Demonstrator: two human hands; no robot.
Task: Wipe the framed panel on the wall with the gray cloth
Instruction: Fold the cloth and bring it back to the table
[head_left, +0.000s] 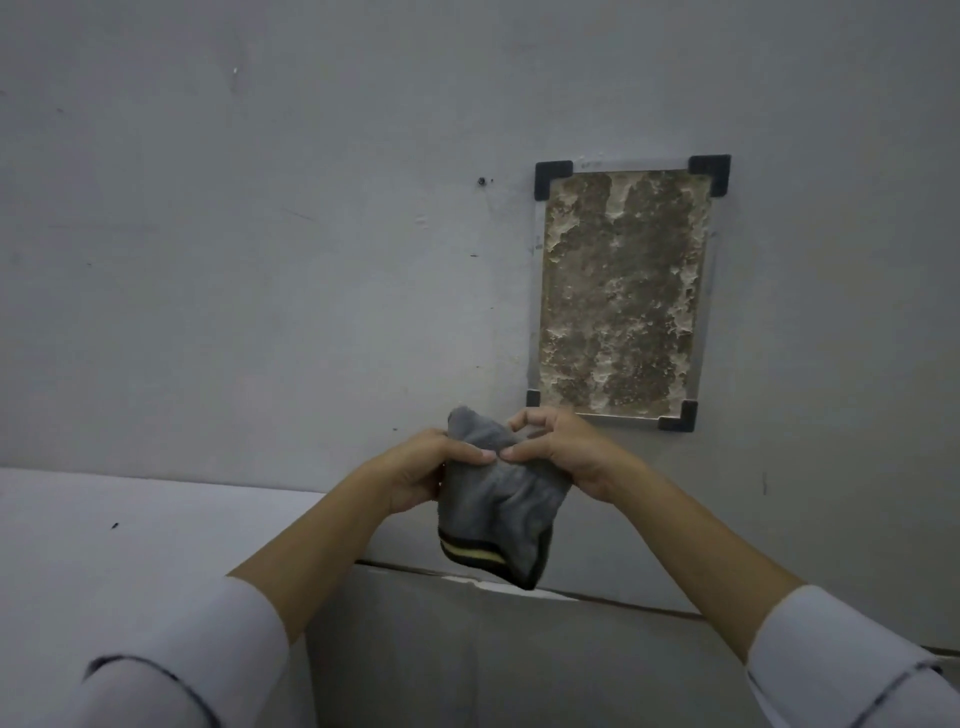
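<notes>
Nearest, at the bottom corners, white sleeves; past them, bare forearms stretched forward and inward. Next, held up between both hands, short of the wall: the cloth, gray, crumpled, with a dark hem and a pale yellow stripe at its hanging lower end. On its left side, the left hand, grip closed on the cloth, thumb laid across the front; on its right side, the right hand, grip likewise closed on the cloth, thumb tip almost meeting the left thumb, forefinger curled above. Lower left, behind the left forearm, a white table. Farthest, the gray wall; on it, up and right of the hands, the panel, upright, blotched brown and pale, with black corner pieces; apart from the cloth, lower left corner just above the right hand. Left of the panel's top, a small dark hole.
</notes>
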